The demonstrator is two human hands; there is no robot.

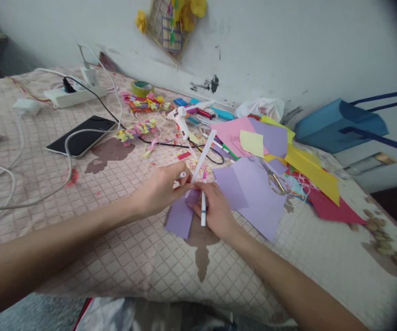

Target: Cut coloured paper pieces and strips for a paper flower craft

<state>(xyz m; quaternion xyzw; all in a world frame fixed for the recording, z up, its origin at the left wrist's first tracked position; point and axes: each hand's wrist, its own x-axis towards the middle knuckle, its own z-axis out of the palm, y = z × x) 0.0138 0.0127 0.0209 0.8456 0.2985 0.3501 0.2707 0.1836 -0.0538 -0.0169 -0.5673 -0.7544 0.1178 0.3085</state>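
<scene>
My left hand (162, 188) is closed, its fingertips on a long pale strip (203, 156) that slants up and away. A short white tube, perhaps a marker cap (182, 174), pokes out of the same hand. My right hand (215, 209) touches the strip's lower end with its fingertips and also holds a white marker (203, 209) with a pink tip pointing away. Both hands meet over a small purple paper piece (180, 218), which lies on the cloth, partly hidden under the fingers.
Purple sheets (263, 197) lie to the right, with gold-handled scissors (276, 179) on them. Behind are a white glue gun (181, 122), paper scraps and a tape roll (142, 88). A black tablet (83, 135), cables and a power strip (76, 92) occupy the left; a blue bag (339, 126) stands right.
</scene>
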